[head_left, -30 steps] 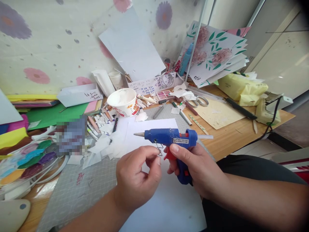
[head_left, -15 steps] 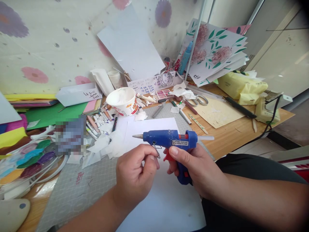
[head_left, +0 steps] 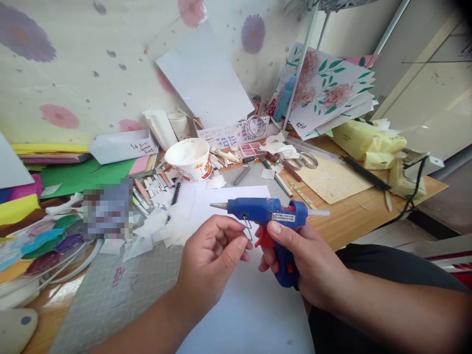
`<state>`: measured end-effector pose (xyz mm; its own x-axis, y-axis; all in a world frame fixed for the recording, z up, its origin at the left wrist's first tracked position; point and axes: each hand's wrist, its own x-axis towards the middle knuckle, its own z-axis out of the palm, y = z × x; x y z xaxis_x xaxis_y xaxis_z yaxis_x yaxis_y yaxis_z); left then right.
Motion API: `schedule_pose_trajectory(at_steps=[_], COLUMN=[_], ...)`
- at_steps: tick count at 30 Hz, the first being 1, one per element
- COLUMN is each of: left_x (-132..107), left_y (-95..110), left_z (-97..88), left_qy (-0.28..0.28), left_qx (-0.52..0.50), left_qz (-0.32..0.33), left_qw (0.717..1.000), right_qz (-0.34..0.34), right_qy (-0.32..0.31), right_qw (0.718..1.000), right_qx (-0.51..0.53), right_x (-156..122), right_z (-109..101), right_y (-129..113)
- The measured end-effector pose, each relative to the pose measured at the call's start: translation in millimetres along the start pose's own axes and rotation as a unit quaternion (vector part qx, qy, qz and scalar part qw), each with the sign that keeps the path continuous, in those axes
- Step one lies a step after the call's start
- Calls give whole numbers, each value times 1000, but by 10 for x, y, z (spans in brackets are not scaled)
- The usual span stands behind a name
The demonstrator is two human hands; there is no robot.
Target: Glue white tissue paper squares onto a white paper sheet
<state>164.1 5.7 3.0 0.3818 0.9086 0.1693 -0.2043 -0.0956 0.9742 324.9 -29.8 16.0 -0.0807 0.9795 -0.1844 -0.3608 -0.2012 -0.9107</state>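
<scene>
The blue glue gun [head_left: 256,211] is gripped by the handle, right hand [head_left: 309,255] wrapped snugly around it, and it's held up over some white paper [head_left: 247,305], nozzle pointed left. The bent wire stand [head_left: 249,228] under the barrel is positioned right by the left hand [head_left: 212,258], which is loosely curled; whether the wire's actually pinched can't be told.

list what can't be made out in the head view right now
All in the head view:
Blue glue gun: part of its handle is hidden by the right grip.
Label on it: fine print too small to read.
Wire stand: too thin to tell whether the left grip touches it.
Pixelated patch: mosaic hides what's there.
Pale object, lower left: cut off by the picture's edge.
</scene>
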Motion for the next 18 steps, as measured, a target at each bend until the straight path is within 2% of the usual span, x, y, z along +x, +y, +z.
schedule_pose_trajectory(at_steps=[4,7,11,18], left_x=[31,65,93,69], left_y=[3,10,0,2], left_z=[-20,-28,-37,-47], left_qy=[-4,23,34,14], left_qx=[-45,-73,-56,-43], left_qz=[-18,-45,-79,-64], left_qw=[999,996,995,997], right_qz=[20,30,37,66], right_qy=[4,4,2,-12], right_qw=[999,997,994,987], right_qx=[51,77,104,143], right_x=[19,29,29,69], right_z=[0,-6,-22,-40], right_y=[6,-1,-17,-20])
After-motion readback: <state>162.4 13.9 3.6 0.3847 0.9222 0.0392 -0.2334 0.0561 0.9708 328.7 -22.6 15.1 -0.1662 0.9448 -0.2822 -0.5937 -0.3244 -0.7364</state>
